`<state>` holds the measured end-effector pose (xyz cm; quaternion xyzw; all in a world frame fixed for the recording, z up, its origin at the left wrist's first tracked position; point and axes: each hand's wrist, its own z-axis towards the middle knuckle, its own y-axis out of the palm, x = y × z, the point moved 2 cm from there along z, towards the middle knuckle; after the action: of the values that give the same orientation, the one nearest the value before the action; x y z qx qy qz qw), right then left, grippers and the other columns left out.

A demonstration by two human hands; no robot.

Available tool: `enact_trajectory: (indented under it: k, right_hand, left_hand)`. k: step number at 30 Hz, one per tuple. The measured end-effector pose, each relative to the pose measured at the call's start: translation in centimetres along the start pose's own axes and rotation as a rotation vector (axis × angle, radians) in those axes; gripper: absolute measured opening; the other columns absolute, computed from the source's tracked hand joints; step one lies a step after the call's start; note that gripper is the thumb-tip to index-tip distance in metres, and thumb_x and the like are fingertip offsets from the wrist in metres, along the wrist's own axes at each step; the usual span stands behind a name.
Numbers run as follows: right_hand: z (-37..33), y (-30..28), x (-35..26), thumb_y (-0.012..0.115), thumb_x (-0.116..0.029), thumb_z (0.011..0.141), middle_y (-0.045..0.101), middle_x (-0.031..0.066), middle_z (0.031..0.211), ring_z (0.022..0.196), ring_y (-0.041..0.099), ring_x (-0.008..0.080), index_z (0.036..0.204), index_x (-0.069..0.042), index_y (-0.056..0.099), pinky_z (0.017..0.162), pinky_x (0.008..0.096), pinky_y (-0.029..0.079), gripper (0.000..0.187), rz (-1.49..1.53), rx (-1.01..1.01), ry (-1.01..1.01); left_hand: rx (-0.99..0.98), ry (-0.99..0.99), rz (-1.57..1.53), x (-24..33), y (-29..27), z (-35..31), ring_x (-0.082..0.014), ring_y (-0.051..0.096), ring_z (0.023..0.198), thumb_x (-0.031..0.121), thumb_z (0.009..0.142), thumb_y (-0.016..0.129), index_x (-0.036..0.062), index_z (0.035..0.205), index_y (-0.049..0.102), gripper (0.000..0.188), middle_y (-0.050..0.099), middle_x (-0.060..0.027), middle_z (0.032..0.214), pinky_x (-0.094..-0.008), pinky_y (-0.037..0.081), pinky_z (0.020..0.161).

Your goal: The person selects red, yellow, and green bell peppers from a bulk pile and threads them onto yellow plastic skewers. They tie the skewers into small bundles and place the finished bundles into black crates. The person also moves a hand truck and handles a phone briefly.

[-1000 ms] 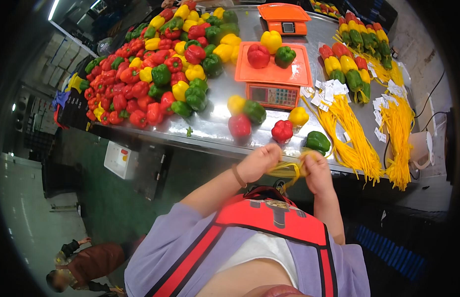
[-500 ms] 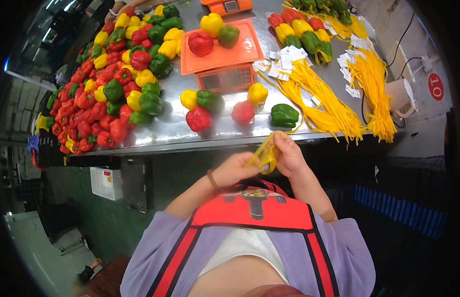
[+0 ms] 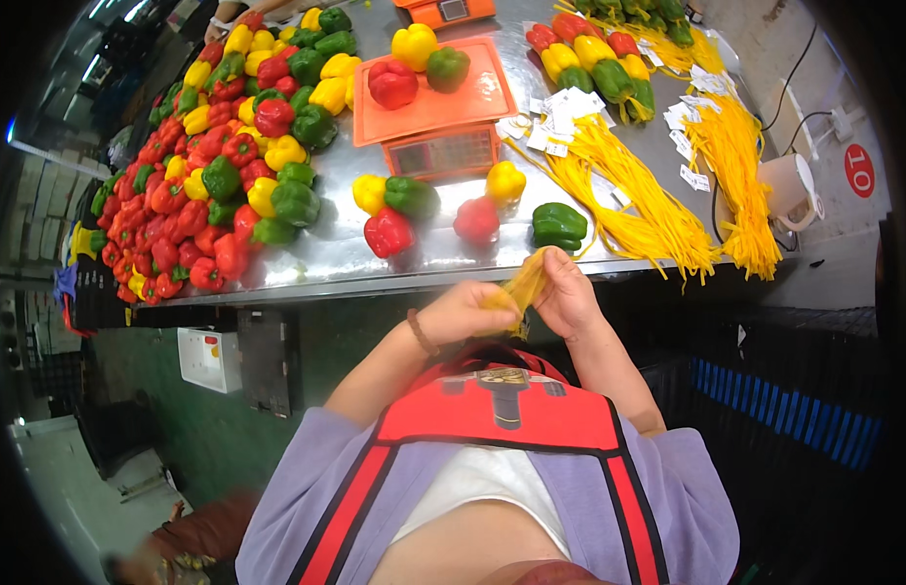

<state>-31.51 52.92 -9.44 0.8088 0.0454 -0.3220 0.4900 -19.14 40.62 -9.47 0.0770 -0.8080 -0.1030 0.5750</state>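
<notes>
Just off the table's front edge, both hands grip a yellow mesh net bag (image 3: 527,283). My left hand (image 3: 469,312) is closed around its lower part, and my right hand (image 3: 568,295) pinches its upper end between thumb and fingers. The netting is stretched between them, and no pepper shows inside. Closest to my right hand, on the table, lies a green bell pepper (image 3: 559,226). Left of it sit a red pepper (image 3: 476,221) and a yellow pepper (image 3: 506,182). Further left, another yellow pepper (image 3: 370,195), green pepper (image 3: 411,197) and red pepper (image 3: 388,233) form a cluster.
An orange scale (image 3: 435,122) carries three peppers. A large pile of mixed peppers (image 3: 194,200) covers the table's left side. To the right lie bundles of yellow nets (image 3: 638,205) with white tags, and bagged peppers (image 3: 599,63). A white box (image 3: 209,361) stands below, left.
The net bag, bunched up before, is now pulled taut between my hands. My right hand has risen slightly toward the table edge. At lower left, a person's brown-clothed part has shifted.
</notes>
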Motion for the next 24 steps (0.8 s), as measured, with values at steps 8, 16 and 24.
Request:
enact_trajectory:
  k: [8, 16, 24]
  right_hand:
    - [-0.6, 1.1, -0.3, 0.064, -0.021, 0.091, 0.054, -0.0053, 0.071, 0.055, 0.042, 0.0030, 0.094, -0.005, 0.063, 0.050, 0.0190, 0.034, 0.017, -0.595, -0.189, 0.188]
    - [1.0, 1.5, 0.0, 0.049, -0.022, 0.098, 0.061, 0.0032, 0.084, 0.076, 0.057, 0.0118, 0.102, -0.007, 0.057, 0.067, 0.0242, 0.045, 0.017, 0.083, 0.013, 0.084]
    - [0.3, -1.3, 0.9, 0.058, -0.023, 0.095, 0.060, 0.0003, 0.082, 0.069, 0.053, 0.0086, 0.096, -0.006, 0.061, 0.064, 0.0224, 0.042, 0.017, -0.340, -0.150, 0.119]
  left_hand:
    - [0.221, 0.256, -0.613, 0.5, -3.2, 1.1, -0.0082, 0.054, 0.075, 0.032, 0.099, 0.049, 0.0053, 0.098, 0.057, 0.028, 0.058, 0.0005, 0.086, -0.0227, 0.045, 0.070]
    - [0.117, 0.054, -0.285, -1.4, -2.6, 0.0, -0.0070, 0.058, 0.079, 0.030, 0.094, 0.057, 0.0048, 0.105, 0.061, 0.028, 0.062, 0.0006, 0.091, -0.0222, 0.047, 0.071]
    - [0.149, 0.162, -0.848, -2.5, -3.1, 0.9, -0.0112, 0.058, 0.077, 0.028, 0.097, 0.051, 0.0064, 0.106, 0.060, 0.025, 0.061, -0.0013, 0.087, -0.0265, 0.048, 0.074]
